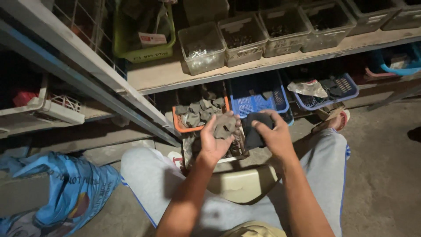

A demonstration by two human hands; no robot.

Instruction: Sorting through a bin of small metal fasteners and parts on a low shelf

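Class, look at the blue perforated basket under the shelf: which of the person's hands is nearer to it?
Right. The right hand, holding a dark cloth, sits just below the blue basket; the left hand, holding a grey part, is farther left, by the orange tray.

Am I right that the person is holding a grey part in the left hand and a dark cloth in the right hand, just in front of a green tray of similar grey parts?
Not quite: the head view shows the tray is orange, not green. The left hand does hold a grey part, the right hand a dark cloth.
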